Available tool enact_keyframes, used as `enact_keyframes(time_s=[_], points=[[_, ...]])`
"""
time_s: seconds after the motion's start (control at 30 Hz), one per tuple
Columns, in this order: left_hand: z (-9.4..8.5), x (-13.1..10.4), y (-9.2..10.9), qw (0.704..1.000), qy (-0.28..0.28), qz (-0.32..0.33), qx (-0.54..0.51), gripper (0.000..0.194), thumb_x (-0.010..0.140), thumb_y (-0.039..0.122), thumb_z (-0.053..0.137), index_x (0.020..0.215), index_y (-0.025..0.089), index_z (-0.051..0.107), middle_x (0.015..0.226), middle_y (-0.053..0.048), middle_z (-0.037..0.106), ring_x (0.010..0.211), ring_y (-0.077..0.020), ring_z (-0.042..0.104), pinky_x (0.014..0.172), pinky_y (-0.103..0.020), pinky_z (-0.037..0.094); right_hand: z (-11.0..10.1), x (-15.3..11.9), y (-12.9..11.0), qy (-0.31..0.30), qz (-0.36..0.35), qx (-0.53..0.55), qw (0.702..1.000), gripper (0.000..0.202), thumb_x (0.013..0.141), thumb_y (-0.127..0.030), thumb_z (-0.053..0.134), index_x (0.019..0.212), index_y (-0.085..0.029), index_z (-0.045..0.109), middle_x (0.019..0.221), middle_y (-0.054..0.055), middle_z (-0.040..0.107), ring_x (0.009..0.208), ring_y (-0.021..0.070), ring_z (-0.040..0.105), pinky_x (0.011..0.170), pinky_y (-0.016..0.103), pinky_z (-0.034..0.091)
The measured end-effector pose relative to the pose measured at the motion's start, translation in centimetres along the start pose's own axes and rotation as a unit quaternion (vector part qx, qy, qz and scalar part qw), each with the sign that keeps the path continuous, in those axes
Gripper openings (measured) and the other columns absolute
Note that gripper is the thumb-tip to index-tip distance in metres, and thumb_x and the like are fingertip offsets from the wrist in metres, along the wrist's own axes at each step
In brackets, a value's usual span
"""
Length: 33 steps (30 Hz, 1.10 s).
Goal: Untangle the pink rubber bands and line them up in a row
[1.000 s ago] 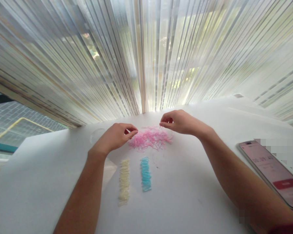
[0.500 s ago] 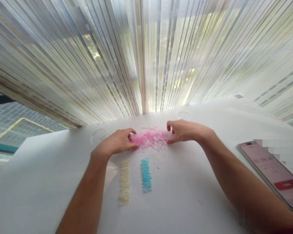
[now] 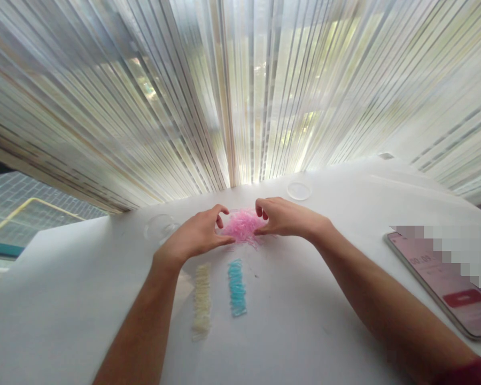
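A loose heap of thin pink pieces (image 3: 242, 225) lies on the white table between my two hands. My left hand (image 3: 208, 229) curves around the heap's left side, thumb and fingers apart. On the right side, my right hand (image 3: 278, 216) touches the heap with curled fingers, its thumb apart from them. Neither hand has anything lifted. Nearer to me, a column of pale yellow pieces (image 3: 202, 302) stands beside a shorter column of blue pieces (image 3: 237, 287), both laid out in stacked rows.
Clear round dishes or lids sit behind the hands, one at the left (image 3: 160, 226) and one at the right (image 3: 299, 191). A phone (image 3: 444, 289) showing a timer lies at the right on the white table (image 3: 304, 331). Striped curtains (image 3: 232, 107) hang along the back edge.
My right hand has moved left, towards my left hand. The pink pieces, spread wide before, are now gathered in a narrower, denser heap.
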<state>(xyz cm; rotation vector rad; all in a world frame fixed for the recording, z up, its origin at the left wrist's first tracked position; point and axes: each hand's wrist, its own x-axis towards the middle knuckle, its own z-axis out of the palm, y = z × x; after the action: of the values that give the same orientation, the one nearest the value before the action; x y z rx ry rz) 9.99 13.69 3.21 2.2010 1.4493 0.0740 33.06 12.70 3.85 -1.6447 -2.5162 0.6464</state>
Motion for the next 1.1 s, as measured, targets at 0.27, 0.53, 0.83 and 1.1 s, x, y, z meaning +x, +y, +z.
enact_keyframes(time_s=[0.27,0.53,0.83,1.1], points=[[0.3,-0.1,0.0,0.992,-0.089,-0.071,-0.051,0.047,0.068,0.045,0.075,0.103,0.023,0.053,0.072,0.002,0.071,0.068,-0.0224,0.068,0.062,-0.028,0.045,0.4,0.1,-1.0,-0.085,0.000,-0.049,0.995,0.026,0.077,-0.041,0.072,0.082,-0.017,0.067,0.082,0.008,0.070,0.070,0.0197,0.061,0.054,0.027,0.033],[1.6,0.7,0.6,1.000,0.007,0.016,-0.025,0.051,0.077,0.051,0.070,0.116,0.022,0.055,0.083,-0.003,0.071,0.079,-0.0243,0.068,0.069,-0.031,0.048,0.6,0.7,-0.2,0.002,-0.010,-0.002,1.000,0.023,0.082,-0.039,0.070,0.089,-0.018,0.065,0.084,0.006,0.069,0.074,0.0186,0.059,0.057,0.027,0.033],[1.8,1.1,0.7,0.992,0.052,0.111,-0.008,0.044,0.085,0.043,0.064,0.125,0.024,0.063,0.118,-0.008,0.064,0.104,-0.0243,0.066,0.093,-0.036,0.051,1.7,1.2,0.2,0.045,-0.055,0.052,0.996,0.047,0.080,-0.038,0.076,0.122,-0.019,0.063,0.114,0.012,0.064,0.096,0.0241,0.065,0.080,0.030,0.046],[0.0,0.9,0.2,0.995,0.066,0.064,-0.038,0.026,0.089,0.038,0.057,0.098,0.019,0.074,0.096,-0.005,0.076,0.080,-0.0198,0.069,0.079,-0.032,0.054,0.3,1.5,1.6,0.064,-0.059,0.081,0.993,0.022,0.089,-0.025,0.063,0.106,-0.017,0.074,0.096,0.008,0.074,0.087,0.0192,0.066,0.076,0.028,0.047]])
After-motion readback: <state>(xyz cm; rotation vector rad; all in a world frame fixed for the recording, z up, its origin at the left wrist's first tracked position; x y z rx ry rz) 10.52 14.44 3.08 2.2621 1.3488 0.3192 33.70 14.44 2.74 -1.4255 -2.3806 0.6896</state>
